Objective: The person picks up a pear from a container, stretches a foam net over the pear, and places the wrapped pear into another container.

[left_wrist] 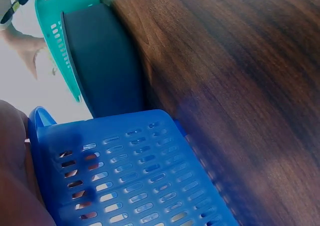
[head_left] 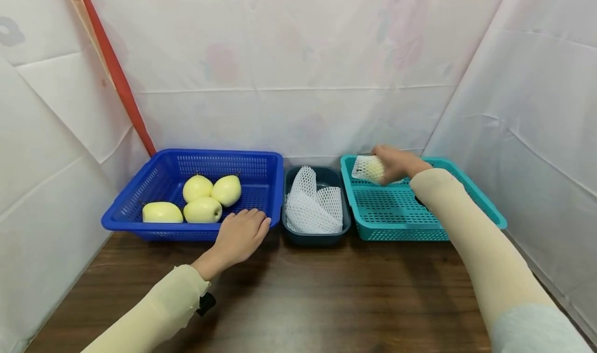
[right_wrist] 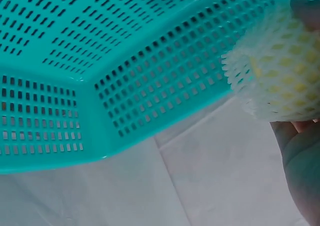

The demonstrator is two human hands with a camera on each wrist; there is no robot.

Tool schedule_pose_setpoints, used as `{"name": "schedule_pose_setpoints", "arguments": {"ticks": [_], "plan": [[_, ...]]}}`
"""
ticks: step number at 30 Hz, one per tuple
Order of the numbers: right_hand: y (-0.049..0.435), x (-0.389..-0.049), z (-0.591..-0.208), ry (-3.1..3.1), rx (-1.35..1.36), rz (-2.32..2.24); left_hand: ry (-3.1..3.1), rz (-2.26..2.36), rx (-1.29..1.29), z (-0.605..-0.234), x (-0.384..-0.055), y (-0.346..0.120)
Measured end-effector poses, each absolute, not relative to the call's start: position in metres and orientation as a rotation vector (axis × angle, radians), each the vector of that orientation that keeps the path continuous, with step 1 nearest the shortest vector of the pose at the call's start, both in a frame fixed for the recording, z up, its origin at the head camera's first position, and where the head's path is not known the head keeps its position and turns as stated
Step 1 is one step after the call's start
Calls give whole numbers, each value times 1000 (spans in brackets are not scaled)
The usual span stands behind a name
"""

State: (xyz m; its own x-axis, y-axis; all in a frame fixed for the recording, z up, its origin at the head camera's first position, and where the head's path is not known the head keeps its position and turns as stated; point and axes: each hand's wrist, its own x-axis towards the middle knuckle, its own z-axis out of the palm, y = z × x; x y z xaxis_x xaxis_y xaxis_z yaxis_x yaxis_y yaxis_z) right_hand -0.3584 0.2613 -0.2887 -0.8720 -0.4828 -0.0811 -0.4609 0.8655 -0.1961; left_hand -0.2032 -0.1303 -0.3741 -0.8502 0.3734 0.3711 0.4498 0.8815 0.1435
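My right hand (head_left: 396,164) grips a pale yellow pear in a white foam net sleeve (head_left: 368,168) over the back left part of the teal basket (head_left: 466,179). The right wrist view shows the net-covered pear (right_wrist: 282,68) beside the basket's slotted wall, with part of the hand cut off by the frame. My left hand (head_left: 242,235) rests on the front rim of the blue basket (head_left: 160,227), fingers lying relaxed over the edge. Behind that hand, several bare pears (head_left: 202,209) sit in the blue basket.
Between the two baskets stands a small dark bin (head_left: 319,239) with several white foam net sleeves (head_left: 308,208) in it. All three containers stand on a brown wooden table (head_left: 298,296). White sheeting (head_left: 289,57) hangs behind them and at both sides.
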Motion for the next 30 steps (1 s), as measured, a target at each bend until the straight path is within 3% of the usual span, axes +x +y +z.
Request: {"name": "schedule_pose_setpoints", "arguments": {"ticks": [30], "plan": [[250, -358, -339, 2766, -570, 43, -2698, -330, -619, -371, -192, -128]]}}
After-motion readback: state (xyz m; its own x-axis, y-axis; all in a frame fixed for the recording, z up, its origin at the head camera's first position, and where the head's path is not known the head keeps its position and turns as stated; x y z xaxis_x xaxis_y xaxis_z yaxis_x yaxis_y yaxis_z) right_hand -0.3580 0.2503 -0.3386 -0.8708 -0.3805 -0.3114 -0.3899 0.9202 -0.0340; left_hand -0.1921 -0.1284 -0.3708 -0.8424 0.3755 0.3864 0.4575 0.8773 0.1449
